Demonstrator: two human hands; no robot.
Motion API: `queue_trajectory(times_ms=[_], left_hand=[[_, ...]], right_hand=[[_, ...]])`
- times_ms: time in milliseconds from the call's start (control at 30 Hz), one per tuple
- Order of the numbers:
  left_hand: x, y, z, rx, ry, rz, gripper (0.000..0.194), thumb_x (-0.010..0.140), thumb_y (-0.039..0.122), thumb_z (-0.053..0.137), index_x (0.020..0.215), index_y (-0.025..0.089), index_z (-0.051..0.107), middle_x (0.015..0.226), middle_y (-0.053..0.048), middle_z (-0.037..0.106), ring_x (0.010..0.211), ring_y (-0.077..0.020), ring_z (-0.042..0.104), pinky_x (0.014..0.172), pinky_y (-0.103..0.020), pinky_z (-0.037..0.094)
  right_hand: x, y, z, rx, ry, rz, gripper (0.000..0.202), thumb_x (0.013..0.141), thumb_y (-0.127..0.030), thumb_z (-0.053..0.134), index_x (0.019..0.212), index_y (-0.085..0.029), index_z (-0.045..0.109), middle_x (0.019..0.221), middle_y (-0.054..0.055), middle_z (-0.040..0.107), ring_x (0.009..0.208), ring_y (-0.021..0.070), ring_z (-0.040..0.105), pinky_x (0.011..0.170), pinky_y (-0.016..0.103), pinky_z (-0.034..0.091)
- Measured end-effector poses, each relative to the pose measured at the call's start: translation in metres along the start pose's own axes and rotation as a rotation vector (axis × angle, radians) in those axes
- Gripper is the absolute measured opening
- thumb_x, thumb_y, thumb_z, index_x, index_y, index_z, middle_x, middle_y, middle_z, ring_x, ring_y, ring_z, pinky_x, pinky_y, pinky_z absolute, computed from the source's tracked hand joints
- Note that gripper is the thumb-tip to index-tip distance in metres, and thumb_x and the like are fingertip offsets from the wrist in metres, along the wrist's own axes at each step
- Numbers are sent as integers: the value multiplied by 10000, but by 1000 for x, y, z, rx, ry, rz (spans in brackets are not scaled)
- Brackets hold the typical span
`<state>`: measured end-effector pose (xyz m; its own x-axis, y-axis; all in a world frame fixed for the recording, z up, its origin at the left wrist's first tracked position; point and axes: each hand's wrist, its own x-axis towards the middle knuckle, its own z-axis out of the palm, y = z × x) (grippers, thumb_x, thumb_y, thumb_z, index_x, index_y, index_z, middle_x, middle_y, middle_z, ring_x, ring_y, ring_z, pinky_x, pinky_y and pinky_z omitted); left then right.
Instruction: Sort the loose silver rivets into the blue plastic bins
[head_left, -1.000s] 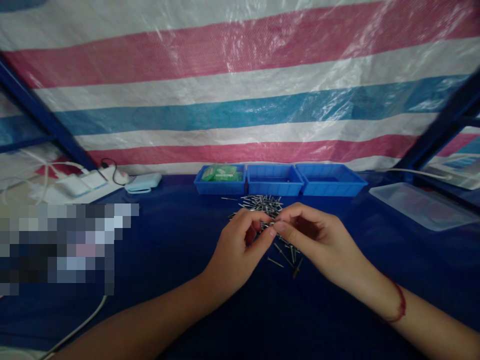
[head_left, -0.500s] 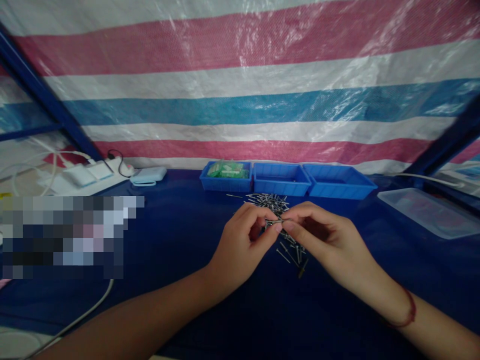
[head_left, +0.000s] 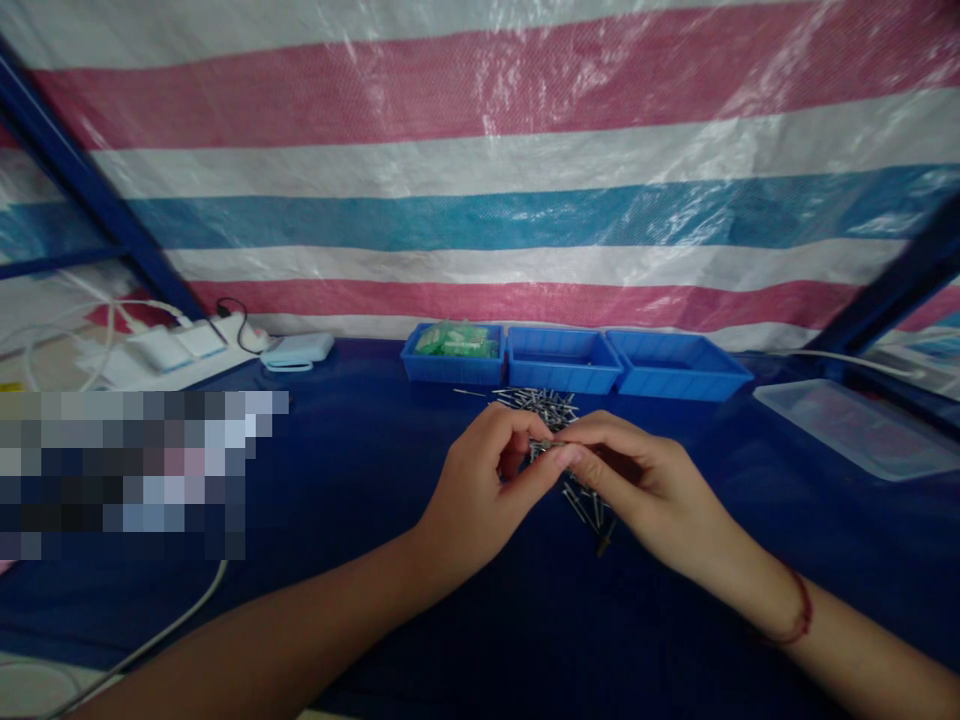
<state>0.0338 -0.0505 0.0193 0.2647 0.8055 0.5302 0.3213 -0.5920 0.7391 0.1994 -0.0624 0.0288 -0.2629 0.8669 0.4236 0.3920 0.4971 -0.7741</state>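
In the head view my left hand (head_left: 484, 475) and my right hand (head_left: 656, 490) meet fingertip to fingertip above the pile. Both are closed in a pinch on a small, thin metal pin (head_left: 553, 443), mostly covered by the fingers. Behind and below the hands lies a loose pile of silvery metal pins (head_left: 538, 402), which look like blind rivets. Part of this pile is hidden by my hands. A darker, brownish piece (head_left: 604, 545) lies at its near end.
Three blue bins stand along the back: the left bin (head_left: 454, 372) holds green packets (head_left: 457, 340), beside a middle bin (head_left: 562, 375) and a right bin (head_left: 679, 378). A clear plastic lid (head_left: 862, 430) lies at right. A power strip (head_left: 187, 350) and light-blue case (head_left: 298, 352) sit at left.
My right hand has shifted slightly left, bringing its fingertips against those of my left hand. Less of the held pin shows now. My left hand has barely moved.
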Motion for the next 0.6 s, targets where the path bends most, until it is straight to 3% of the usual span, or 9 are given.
queue_trajectory(times_ms=[67, 133, 233, 333, 433, 600], left_hand=[[0, -3, 1, -42, -25, -52, 173, 818, 294, 591, 922, 194, 495, 671, 53, 432, 564, -86, 425, 556, -222, 375], [0, -7, 2, -52, -61, -66, 239, 823, 296, 579, 1006, 196, 462, 677, 54, 447, 565, -90, 435, 566, -228, 389], [1, -12, 2, 48, -149, 28, 182, 831, 262, 560, 990, 188, 512, 697, 34, 480, 614, -105, 466, 619, -250, 405], [4, -17, 3, 156, -226, 119, 105, 822, 167, 523, 912, 180, 575, 731, 9, 525, 681, -122, 503, 671, -270, 416], [5, -19, 2, 217, -262, 149, 156, 801, 104, 482, 868, 181, 599, 759, -7, 565, 732, -138, 529, 707, -288, 424], [5, -19, -1, 384, -371, 260, 158, 819, 173, 528, 911, 216, 650, 874, -30, 589, 851, -179, 531, 778, -341, 387]], right_hand=[[5, 2, -6, -116, 66, -35, 157, 865, -319, 530, 863, -215, 648, 837, 26, 648, 758, 158, 605, 655, 282, 470], [16, 8, -14, -286, 210, -70, 177, 871, -327, 515, 853, -211, 647, 826, 34, 647, 736, 168, 597, 642, 292, 458], [38, 26, -29, -561, 364, -106, 223, 886, -342, 476, 891, -205, 652, 839, 62, 646, 713, 191, 589, 663, 330, 456], [54, 48, -40, -780, 362, -104, 279, 887, -341, 463, 909, -157, 671, 854, 100, 632, 748, 224, 599, 677, 358, 459], [55, 57, -45, -850, 367, -87, 301, 874, -349, 471, 921, -137, 680, 863, 109, 623, 775, 235, 606, 679, 361, 465], [34, 35, -49, -749, 287, -60, 248, 852, -339, 500, 868, -166, 677, 838, 81, 631, 648, 180, 572, 611, 333, 447]])
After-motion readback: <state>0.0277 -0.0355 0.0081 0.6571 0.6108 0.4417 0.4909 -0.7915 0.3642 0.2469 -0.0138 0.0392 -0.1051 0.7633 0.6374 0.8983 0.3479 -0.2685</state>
